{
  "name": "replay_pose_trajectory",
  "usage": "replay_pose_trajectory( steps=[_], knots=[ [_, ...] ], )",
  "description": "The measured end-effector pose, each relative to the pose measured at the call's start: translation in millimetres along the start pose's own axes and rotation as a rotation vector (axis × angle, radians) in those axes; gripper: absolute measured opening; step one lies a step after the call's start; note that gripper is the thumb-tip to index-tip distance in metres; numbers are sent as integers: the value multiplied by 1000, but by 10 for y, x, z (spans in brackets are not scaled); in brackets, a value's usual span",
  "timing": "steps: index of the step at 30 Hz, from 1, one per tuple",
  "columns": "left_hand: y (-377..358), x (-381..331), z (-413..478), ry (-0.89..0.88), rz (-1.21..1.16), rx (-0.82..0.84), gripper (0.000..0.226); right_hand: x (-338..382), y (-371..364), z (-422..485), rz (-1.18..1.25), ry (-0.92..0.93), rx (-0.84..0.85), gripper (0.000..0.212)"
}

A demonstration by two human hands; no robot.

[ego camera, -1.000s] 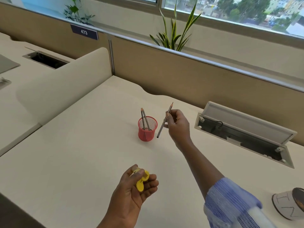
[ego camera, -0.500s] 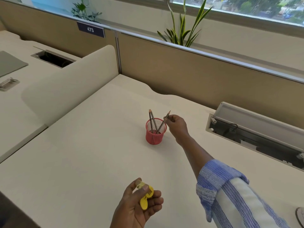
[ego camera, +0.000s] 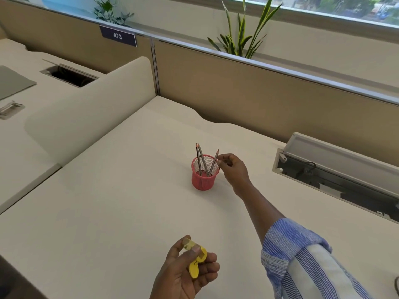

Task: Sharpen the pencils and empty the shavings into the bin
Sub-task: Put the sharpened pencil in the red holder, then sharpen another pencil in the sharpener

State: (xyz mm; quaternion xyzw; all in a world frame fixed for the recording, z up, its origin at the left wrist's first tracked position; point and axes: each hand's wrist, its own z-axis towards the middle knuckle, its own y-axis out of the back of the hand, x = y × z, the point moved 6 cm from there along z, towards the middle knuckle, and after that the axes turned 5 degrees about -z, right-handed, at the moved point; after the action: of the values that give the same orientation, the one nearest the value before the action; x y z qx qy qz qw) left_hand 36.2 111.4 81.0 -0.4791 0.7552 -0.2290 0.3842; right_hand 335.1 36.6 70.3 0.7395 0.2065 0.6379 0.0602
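Over the cream table [ego camera: 108,212] the right hand [ego camera: 234,169] reaches out, and the left hand [ego camera: 185,275] hovers nearer. Mid-table stands a red mesh pencil cup [ego camera: 203,182] holding three pencils [ego camera: 200,160]. The right hand's curled fingertips meet the rightmost pencil, but I cannot tell whether they grip it. The left hand pinches a yellow sharpener [ego camera: 197,266].

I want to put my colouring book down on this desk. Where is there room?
The biggest bare patch of desk lies left of the pink cup, up to the padded divider. There is also room between the cup and the left hand holding the sharpener. It is crowded at the cup, where the right hand reaches.
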Motion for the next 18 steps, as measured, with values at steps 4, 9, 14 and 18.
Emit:
replay_pose_trajectory(
  steps=[4, 9, 14, 18],
  knots=[
    [16, 11, 29, 13, 4, -4, 51, -2, 23, -4, 20, 4, 2, 14],
    [51, 9, 48, 23, 10, -5, 55, 168, 63, 43, 9, 56, -49, 15],
    [83, -24, 54, 25, 17, 7, 54, 537, -60, 140, -236, 240, -54, 21],
    [89, -38, 38, 28, 9, 15, 56, 728, -262, 255, -502, 274, 63, 28]
  ],
)
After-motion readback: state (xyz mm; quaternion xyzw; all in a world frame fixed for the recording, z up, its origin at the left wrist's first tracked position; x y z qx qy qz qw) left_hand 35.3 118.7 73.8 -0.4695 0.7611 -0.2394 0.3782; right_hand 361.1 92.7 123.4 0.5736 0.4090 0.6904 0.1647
